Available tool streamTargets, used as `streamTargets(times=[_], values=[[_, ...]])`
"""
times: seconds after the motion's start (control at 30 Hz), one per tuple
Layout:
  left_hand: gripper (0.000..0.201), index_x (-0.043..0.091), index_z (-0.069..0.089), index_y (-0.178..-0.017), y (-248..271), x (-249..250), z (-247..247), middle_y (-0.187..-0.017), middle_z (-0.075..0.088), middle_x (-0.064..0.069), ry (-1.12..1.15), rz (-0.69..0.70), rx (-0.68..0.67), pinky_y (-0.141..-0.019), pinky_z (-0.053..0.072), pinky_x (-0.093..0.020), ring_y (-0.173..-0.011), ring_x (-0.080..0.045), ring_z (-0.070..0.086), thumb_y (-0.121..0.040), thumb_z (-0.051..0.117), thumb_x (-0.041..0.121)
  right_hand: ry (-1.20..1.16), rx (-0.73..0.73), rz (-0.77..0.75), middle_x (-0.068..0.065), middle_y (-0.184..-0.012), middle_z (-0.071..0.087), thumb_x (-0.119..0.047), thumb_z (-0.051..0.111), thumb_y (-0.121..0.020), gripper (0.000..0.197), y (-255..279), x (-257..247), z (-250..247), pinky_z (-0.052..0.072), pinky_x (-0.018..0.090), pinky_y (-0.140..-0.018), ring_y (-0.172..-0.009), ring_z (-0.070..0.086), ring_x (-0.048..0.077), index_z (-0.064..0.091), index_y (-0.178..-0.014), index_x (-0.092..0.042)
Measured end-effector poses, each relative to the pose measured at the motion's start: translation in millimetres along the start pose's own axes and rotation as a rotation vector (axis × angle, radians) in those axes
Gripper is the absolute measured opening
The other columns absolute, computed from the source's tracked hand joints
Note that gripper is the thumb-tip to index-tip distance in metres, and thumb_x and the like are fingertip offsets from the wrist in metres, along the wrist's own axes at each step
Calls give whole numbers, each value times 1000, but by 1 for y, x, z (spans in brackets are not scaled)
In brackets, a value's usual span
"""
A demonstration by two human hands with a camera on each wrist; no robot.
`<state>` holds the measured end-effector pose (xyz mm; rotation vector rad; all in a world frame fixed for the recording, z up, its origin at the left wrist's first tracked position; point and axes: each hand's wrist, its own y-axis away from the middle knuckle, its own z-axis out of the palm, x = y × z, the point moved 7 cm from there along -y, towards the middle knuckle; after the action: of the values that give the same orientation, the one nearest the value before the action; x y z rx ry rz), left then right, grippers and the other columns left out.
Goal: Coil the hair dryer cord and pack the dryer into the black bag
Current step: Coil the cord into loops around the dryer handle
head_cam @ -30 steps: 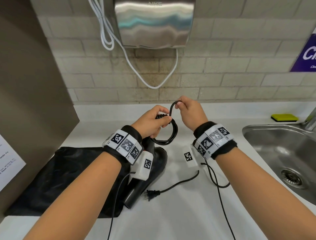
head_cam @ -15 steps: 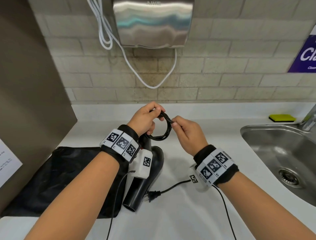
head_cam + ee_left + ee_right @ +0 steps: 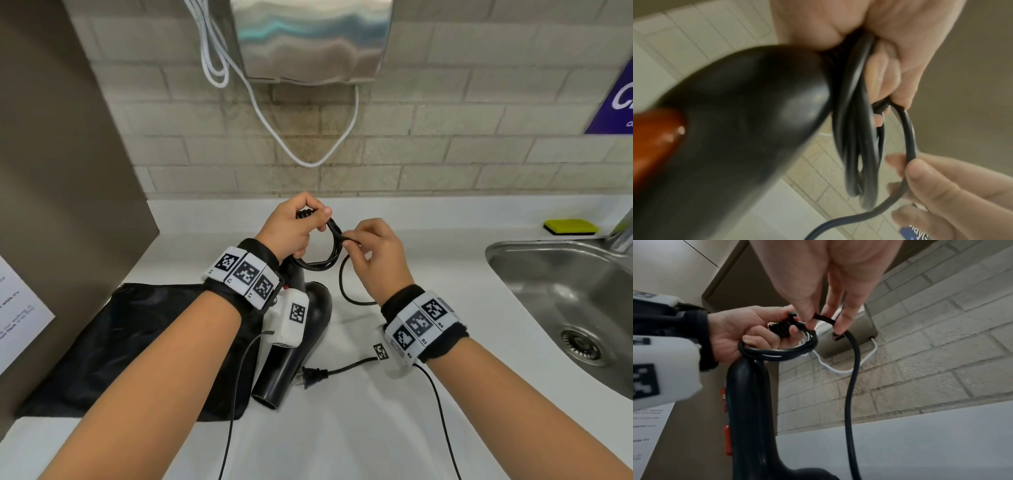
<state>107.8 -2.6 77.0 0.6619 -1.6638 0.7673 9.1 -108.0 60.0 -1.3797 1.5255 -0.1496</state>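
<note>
A black hair dryer (image 3: 294,356) stands nozzle-down on the white counter, its handle top held by my left hand (image 3: 294,229). That hand also grips several coiled loops of the black cord (image 3: 325,260) and the ribbed strain relief (image 3: 781,328). My right hand (image 3: 370,250) pinches the loose cord (image 3: 824,318) just right of the coil. The rest of the cord hangs down, loops on the counter and ends in the plug (image 3: 313,375). The black bag (image 3: 113,346) lies flat at the left, partly under the dryer. Red switches (image 3: 728,439) show on the handle.
A steel sink (image 3: 565,308) is sunk into the counter at the right, with a yellow sponge (image 3: 570,226) behind it. A metal hand dryer (image 3: 313,37) with a white cable hangs on the brick wall. A brown panel with a paper sheet (image 3: 17,318) bounds the left.
My right hand has come down from above the coil to its right side, laying another turn of cord. The left hand has risen slightly with the coil.
</note>
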Motion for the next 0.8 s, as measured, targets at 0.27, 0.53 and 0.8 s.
streamTargets(times=[0.27,0.53,0.8], values=[[13,18,53,-80,2,-2,1,-70,57,-2,10,-14,27,-33,24,-15,-29,-6,27,-93,56,20,-28,-508,22,0,-68,57,-10,58,-83,7,27,-17,31,40,17,-61,-58,49,13,64,-79,-10],[12,17,53,-82,8,2,15,-71,59,-1,-37,-5,-14,-33,26,-16,-29,-7,28,-93,55,20,473,-1154,282,2,-102,64,-22,58,-81,16,107,49,74,51,32,-84,-92,60,22,65,-95,-20],[14,17,52,-81,12,4,18,-71,58,-1,-48,7,-31,-34,25,-16,-29,-7,27,-94,54,21,566,-1221,299,0,-85,54,-18,70,-74,20,128,68,82,37,20,-52,-76,52,20,51,-79,-18]])
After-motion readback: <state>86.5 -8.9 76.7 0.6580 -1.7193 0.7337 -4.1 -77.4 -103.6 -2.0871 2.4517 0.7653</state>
